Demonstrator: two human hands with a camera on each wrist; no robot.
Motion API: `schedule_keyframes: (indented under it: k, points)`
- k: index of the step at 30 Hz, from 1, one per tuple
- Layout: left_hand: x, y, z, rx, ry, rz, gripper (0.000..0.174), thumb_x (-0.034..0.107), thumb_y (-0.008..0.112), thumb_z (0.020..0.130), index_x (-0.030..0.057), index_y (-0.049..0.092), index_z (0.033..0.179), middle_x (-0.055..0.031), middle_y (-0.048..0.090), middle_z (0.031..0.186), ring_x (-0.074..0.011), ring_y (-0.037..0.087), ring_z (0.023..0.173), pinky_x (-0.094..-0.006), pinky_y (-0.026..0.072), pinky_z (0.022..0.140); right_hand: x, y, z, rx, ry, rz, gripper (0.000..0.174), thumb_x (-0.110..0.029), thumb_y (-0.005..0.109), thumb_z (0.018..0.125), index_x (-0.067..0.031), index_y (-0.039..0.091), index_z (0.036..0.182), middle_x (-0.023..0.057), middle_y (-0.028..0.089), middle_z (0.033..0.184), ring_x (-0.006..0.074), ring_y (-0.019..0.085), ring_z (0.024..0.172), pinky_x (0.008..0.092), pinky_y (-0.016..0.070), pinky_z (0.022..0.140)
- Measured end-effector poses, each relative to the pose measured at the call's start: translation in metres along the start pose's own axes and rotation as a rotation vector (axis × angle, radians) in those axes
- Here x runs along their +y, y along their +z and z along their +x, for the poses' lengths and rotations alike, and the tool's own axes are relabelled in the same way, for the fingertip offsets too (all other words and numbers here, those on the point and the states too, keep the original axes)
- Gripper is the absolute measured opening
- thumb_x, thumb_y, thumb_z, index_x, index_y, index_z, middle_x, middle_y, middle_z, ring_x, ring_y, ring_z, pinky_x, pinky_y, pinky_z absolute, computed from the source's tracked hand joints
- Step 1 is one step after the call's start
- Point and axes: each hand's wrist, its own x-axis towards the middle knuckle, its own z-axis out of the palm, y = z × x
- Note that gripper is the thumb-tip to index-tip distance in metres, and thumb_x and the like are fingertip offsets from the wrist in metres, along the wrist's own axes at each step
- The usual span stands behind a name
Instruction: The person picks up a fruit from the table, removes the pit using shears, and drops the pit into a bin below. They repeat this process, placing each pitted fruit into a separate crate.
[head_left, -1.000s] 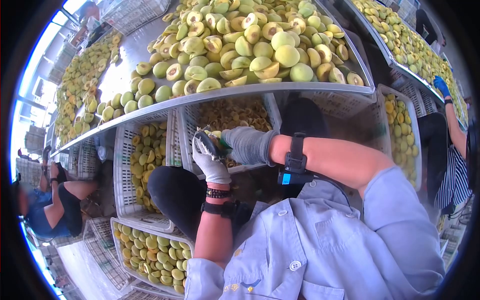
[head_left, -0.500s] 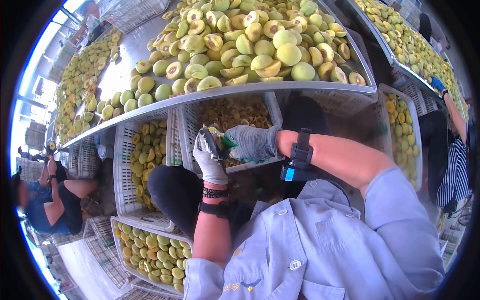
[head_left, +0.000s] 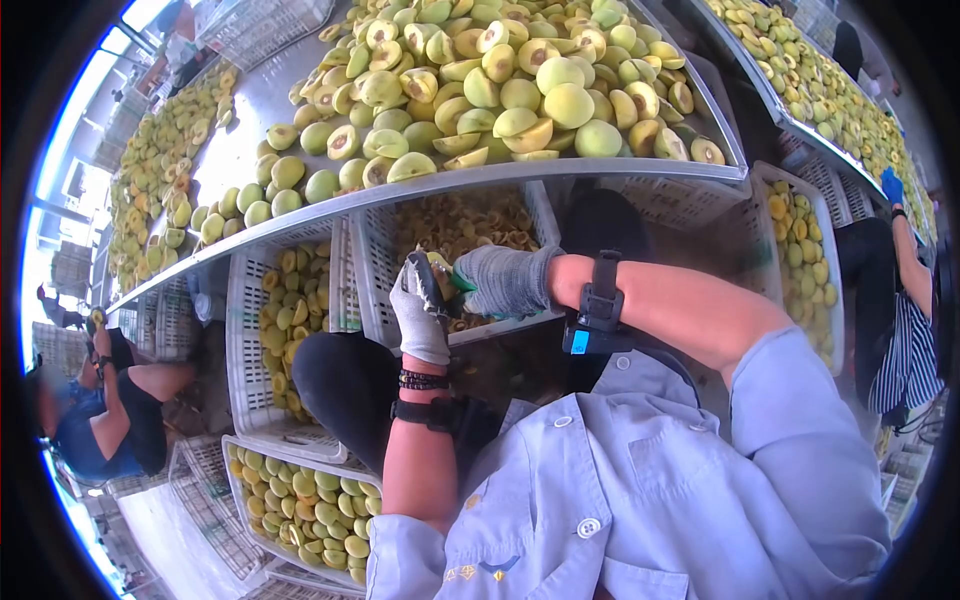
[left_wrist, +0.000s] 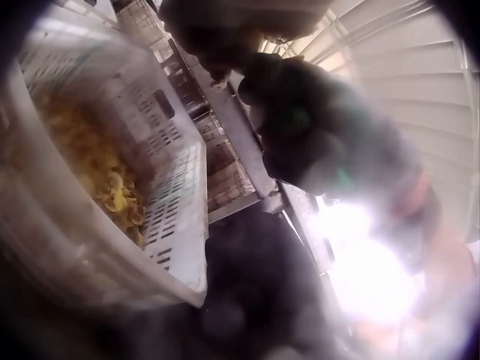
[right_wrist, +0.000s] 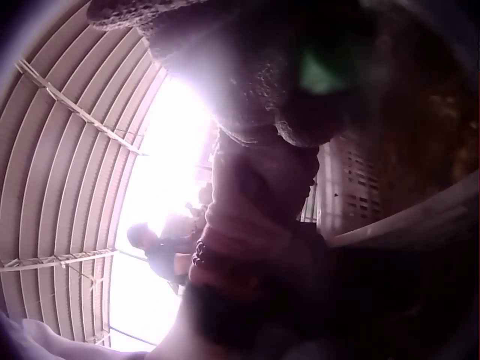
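My left hand (head_left: 418, 318), in a pale glove with a dark patch along the fingers, holds a yellow-green peach half (head_left: 440, 262), mostly hidden by the fingers. The grey-gloved right hand (head_left: 508, 283) grips a tool with a green handle (head_left: 461, 281) against it; the working end is hidden. Both hands meet over the front of a white crate (head_left: 375, 290) holding brown pits and scraps (head_left: 470, 222). In the right wrist view, a green patch of the handle (right_wrist: 324, 73) shows among dark, blurred glove fingers.
A metal table (head_left: 480, 180) with a raised rim carries a heap of peach halves (head_left: 500, 85) just beyond the hands. Crates of halves stand to the left (head_left: 290, 325), lower left (head_left: 310, 510) and right (head_left: 800, 260). Other people (head_left: 90, 410) work at both sides.
Both hands stay together, shifting slightly up and turning around the peach half. The right wrist has moved a little to the right from the first frame.
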Motion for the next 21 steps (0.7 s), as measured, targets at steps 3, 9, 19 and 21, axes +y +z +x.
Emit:
schedule_keyframes:
  k: [3, 9, 19, 21]
  points:
    - [-0.001, -0.001, -0.001, -0.036, -0.074, -0.125, 0.016, 0.013, 0.053, 0.083, 0.0016, 0.057, 0.093, -0.0005, 0.056, 0.08, -0.0079, 0.052, 0.069, -0.0221, 0.0439, 0.061, -0.003, -0.006, -0.003, -0.09, -0.003, -0.068, 0.02, -0.016, 0.059, 0.072, 0.0013, 0.052, 0.08, 0.014, 0.056, 0.065, 0.0244, 0.059, 0.057, 0.0341, 0.0465, 0.048]
    - [-0.003, -0.003, 0.006, -0.114, -0.028, -0.04, 0.019, 0.016, 0.052, 0.084, 0.0016, 0.057, 0.096, -0.0014, 0.057, 0.082, -0.0088, 0.053, 0.07, -0.0231, 0.0447, 0.063, -0.008, -0.01, -0.017, -0.121, 0.257, 0.463, 0.019, -0.016, 0.055, 0.078, 0.0018, 0.055, 0.072, 0.0088, 0.052, 0.055, 0.0206, 0.053, 0.042, 0.0325, 0.0402, 0.035]
    - [0.0, 0.005, -0.008, 0.025, 0.243, 0.297, 0.026, 0.015, 0.055, 0.081, -0.0026, 0.054, 0.1, -0.0057, 0.058, 0.085, -0.0121, 0.053, 0.076, -0.0247, 0.0435, 0.069, 0.004, 0.027, -0.011, 0.064, 0.104, 0.464, 0.017, -0.016, 0.055, 0.077, 0.0006, 0.052, 0.08, 0.0068, 0.051, 0.056, 0.0177, 0.052, 0.044, 0.0302, 0.0413, 0.041]
    - [0.0, 0.008, -0.007, -0.031, 0.21, 0.285, 0.026, 0.011, 0.061, 0.075, -0.0026, 0.055, 0.095, -0.0052, 0.057, 0.081, -0.0116, 0.052, 0.073, -0.0244, 0.0426, 0.067, -0.001, 0.024, -0.019, 0.112, 0.094, 0.461, 0.019, -0.02, 0.054, 0.077, -0.001, 0.052, 0.076, 0.0054, 0.049, 0.053, 0.017, 0.052, 0.042, 0.0286, 0.0402, 0.038]
